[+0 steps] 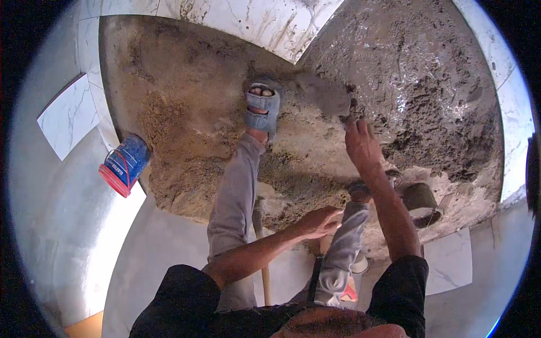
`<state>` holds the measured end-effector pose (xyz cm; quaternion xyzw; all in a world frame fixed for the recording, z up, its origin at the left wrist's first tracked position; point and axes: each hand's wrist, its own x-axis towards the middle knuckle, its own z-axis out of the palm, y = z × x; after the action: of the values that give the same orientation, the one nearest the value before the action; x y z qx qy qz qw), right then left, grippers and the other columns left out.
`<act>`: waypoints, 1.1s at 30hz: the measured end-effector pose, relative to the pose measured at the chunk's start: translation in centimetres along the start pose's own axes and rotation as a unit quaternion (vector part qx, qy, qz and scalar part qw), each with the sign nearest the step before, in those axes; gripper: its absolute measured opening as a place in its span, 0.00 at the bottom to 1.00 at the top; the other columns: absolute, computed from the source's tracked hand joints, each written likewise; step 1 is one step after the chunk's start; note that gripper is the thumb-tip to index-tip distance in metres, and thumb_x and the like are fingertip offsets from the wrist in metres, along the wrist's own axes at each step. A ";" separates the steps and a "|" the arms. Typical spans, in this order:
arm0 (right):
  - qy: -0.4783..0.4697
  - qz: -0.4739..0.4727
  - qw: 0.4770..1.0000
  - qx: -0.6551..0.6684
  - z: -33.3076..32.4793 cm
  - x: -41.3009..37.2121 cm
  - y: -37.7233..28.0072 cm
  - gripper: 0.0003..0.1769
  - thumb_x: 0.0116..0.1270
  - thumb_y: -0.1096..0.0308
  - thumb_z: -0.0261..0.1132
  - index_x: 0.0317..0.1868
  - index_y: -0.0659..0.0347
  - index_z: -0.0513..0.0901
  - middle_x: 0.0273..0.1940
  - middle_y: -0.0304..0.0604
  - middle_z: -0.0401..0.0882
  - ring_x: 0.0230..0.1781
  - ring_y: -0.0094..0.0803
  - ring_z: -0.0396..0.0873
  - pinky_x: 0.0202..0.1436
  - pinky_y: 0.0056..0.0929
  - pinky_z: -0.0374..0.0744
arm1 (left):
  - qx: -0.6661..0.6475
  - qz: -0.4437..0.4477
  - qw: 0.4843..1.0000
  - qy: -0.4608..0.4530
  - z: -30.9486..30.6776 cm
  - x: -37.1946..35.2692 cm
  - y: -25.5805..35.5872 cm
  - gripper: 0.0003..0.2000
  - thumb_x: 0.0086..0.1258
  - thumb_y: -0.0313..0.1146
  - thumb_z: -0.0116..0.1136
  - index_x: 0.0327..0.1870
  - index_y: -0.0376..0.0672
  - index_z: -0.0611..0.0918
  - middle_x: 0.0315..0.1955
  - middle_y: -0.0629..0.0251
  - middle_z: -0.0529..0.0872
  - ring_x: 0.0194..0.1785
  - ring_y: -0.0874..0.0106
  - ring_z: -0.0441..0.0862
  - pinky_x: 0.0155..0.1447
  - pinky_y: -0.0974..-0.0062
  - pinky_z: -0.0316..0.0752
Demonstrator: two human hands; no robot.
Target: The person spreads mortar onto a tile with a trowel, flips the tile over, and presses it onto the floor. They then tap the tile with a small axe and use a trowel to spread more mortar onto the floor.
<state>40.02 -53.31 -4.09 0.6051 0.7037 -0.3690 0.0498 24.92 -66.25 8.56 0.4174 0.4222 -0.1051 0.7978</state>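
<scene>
My right hand (362, 145) is closed, fingers pointing down at the wet mortar (417, 73), with a trowel (329, 97) whose flat grey blade lies on the surface just beyond my fingertips. The grip itself is mostly hidden by my fingers. Nearer my body, my left hand (320, 223) hangs with its fingers stretched out beside my bent right leg (346, 236), and nothing shows in it. Rough brown mortar (180, 112) spreads under and around my sandalled left foot (262, 107).
A blue bucket with a red rim (127, 163) stands at the left. Close to my right forearm sits a grey container (420, 201). White marbled tiles (259, 22) border the mortar, one corner pointing into it. A wooden handle (264, 270) lies between my legs.
</scene>
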 end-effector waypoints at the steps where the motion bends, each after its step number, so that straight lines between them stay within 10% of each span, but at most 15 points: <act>1: 0.004 -0.010 1.000 0.027 -0.1 -0.8 -0.1 0.25 0.58 0.70 0.58 0.57 0.61 0.66 0.42 0.53 0.69 0.42 0.51 0.74 0.37 0.44 0.78 | -0.018 -0.021 1.000 -0.010 -0.4 -0.3 0.2 0.24 0.69 0.46 0.48 0.61 0.41 0.66 0.53 0.49 0.74 0.56 0.55 0.72 0.58 0.63 0.68; 5: -0.027 -0.028 0.999 0.016 -1.8 -1.5 2.1 0.23 0.59 0.69 0.58 0.57 0.58 0.67 0.42 0.53 0.71 0.40 0.51 0.76 0.36 0.42 0.78 | 0.036 -0.007 0.999 -0.017 -0.4 0.0 -1.9 0.25 0.69 0.47 0.48 0.61 0.41 0.67 0.54 0.49 0.73 0.57 0.55 0.72 0.59 0.63 0.67; 7: 0.148 0.008 0.986 0.077 -2.7 0.2 5.7 0.23 0.61 0.66 0.58 0.57 0.56 0.67 0.39 0.54 0.74 0.38 0.52 0.77 0.36 0.43 0.77 | 0.035 -0.012 0.999 -0.014 -0.3 -0.4 -1.4 0.25 0.69 0.47 0.49 0.60 0.40 0.67 0.53 0.48 0.74 0.55 0.55 0.73 0.58 0.63 0.68; 15: 0.325 0.082 0.942 -0.010 -13.5 18.9 12.3 0.25 0.61 0.58 0.55 0.57 0.57 0.67 0.44 0.63 0.75 0.43 0.59 0.75 0.44 0.50 0.75 | 0.026 0.030 0.999 0.018 -0.2 -0.2 -0.4 0.23 0.68 0.44 0.50 0.58 0.40 0.68 0.51 0.47 0.75 0.54 0.55 0.74 0.57 0.64 0.69; 30: 0.269 0.202 0.941 -0.025 -15.0 26.7 16.7 0.25 0.62 0.56 0.55 0.60 0.47 0.68 0.44 0.59 0.75 0.47 0.56 0.73 0.50 0.49 0.72 | -0.011 0.017 1.000 0.005 0.4 -0.1 -0.2 0.23 0.68 0.44 0.50 0.60 0.40 0.67 0.53 0.49 0.73 0.56 0.55 0.72 0.58 0.65 0.67; 33: 0.327 0.090 0.937 -0.088 -13.6 22.8 13.1 0.25 0.62 0.58 0.55 0.60 0.48 0.68 0.41 0.60 0.75 0.45 0.56 0.73 0.48 0.49 0.72 | -0.018 0.027 0.999 0.014 0.6 0.1 -0.7 0.24 0.68 0.44 0.51 0.60 0.40 0.67 0.53 0.49 0.73 0.56 0.55 0.72 0.58 0.64 0.67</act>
<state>50.77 -26.94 -12.00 0.7464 0.6534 -0.0812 -0.0967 24.98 -67.17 8.29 0.4153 0.4236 -0.0702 0.8020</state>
